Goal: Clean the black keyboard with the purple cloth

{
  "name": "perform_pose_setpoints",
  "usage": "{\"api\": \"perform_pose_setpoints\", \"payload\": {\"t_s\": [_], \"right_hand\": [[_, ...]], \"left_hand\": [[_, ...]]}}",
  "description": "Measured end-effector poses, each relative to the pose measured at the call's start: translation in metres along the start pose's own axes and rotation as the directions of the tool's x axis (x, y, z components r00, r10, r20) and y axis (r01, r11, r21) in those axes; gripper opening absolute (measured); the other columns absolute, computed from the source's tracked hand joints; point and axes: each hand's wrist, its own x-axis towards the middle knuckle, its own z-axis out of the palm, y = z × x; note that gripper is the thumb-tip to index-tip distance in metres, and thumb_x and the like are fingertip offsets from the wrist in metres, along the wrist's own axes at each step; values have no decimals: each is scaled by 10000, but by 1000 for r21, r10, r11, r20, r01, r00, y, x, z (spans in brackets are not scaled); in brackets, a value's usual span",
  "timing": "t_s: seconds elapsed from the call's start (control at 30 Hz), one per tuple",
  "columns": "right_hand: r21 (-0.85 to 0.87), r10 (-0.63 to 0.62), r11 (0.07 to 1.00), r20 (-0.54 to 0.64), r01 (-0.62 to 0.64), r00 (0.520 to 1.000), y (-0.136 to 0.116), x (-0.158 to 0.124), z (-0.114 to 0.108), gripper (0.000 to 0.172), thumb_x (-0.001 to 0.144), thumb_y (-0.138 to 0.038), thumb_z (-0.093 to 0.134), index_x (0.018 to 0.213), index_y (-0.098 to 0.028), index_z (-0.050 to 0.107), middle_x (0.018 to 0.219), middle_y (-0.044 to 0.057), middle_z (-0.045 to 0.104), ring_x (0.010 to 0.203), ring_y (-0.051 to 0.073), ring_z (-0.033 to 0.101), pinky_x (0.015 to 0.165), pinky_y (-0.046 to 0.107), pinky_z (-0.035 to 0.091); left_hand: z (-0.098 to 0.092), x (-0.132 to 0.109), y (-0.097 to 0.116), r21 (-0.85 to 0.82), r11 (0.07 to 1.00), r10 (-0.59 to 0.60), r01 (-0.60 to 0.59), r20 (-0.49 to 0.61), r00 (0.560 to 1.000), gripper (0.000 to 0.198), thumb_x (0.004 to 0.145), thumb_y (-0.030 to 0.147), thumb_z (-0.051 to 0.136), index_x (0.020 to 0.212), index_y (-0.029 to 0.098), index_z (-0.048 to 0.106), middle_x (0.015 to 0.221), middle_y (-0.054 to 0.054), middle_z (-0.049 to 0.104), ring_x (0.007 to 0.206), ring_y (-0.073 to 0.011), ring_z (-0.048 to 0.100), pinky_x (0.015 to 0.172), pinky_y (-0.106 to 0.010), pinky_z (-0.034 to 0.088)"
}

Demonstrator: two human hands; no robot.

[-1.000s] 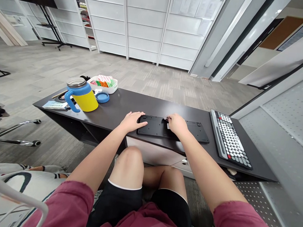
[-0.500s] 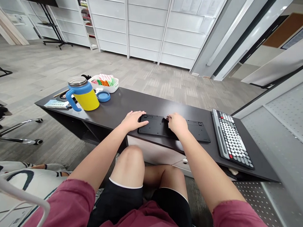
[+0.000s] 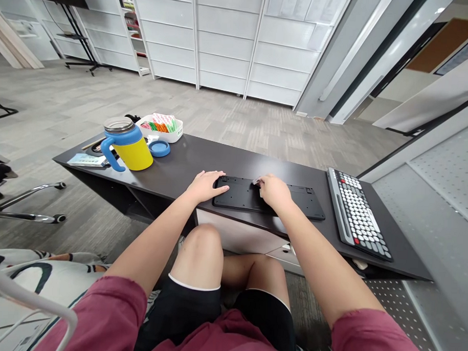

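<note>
A black keyboard (image 3: 241, 193) lies face down on the dark table, its underside with small screw holes and fold-out feet turned up. My left hand (image 3: 206, 187) rests on its left end, fingers spread and thumb stretched across the underside. Over the middle of the keyboard my right hand (image 3: 274, 191) is closed in a pinch on a small thin greyish piece (image 3: 256, 181). Only a pale edge of that piece shows past the fingertips, so its kind is unclear. The right hand hides part of the keyboard behind it.
A second keyboard (image 3: 359, 210) with white, grey and red keys lies at the right. Leftward stand a yellow and blue mug (image 3: 134, 150), a blue lid (image 3: 159, 148) and a white basket (image 3: 176, 134) of colourful packets. A pegboard panel (image 3: 440, 203) borders the table's right side.
The small piece in my right hand looks dark earlier and paler now, turned at a different angle. The right hand has barely shifted, and the left hand stays on the keyboard.
</note>
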Motion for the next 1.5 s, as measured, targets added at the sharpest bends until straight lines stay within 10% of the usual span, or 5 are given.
{"api": "perform_pose_setpoints", "payload": {"t_s": [0.37,0.53,1.03,1.23,1.5], "right_hand": [[11,79,997,-48,-79,996,-6,-7,9,388,1137,-236,458,1306,-258,807,1322,118,694,957,224,732,853,327,519],[85,-76,993,-12,76,997,-9,-7,12,374,1159,-293,455,1265,-273,813,1261,90,726,1014,229,728,842,308,509],[218,240,947,5,-235,971,28,-1,2,315,1140,-346,514,1368,-223,693,1290,114,802,1165,278,732,862,327,481],[162,15,987,12,-17,1000,6,-16,3,344,1114,-285,446,1339,-284,707,1111,78,830,979,276,750,797,335,469],[182,87,979,47,-94,995,-2,-3,7,379,1117,-281,442,1352,-293,739,1176,70,832,1088,272,748,841,325,506]], "left_hand": [[-1,0,0,2,1000,-11,11,-7,1000,713,1015,754,544,1607,357,574,1713,-54,568,1620,-318,479,1398,-573,211],[1,1,0,1,1000,2,-2,-13,1000,711,1020,744,547,1601,335,584,1706,-68,576,1612,-323,489,1394,-583,220],[0,1,-1,-17,1000,4,-5,-29,1000,685,1027,730,552,1584,334,602,1688,-60,596,1591,-318,514,1394,-592,214],[2,3,-2,-9,1000,8,-9,-27,1000,678,1028,723,559,1586,340,598,1682,-53,604,1592,-328,513,1390,-590,225],[3,3,-4,-24,1000,1,-2,-36,999,663,1027,710,577,1577,340,606,1679,-47,607,1587,-319,519,1390,-595,228]]}}
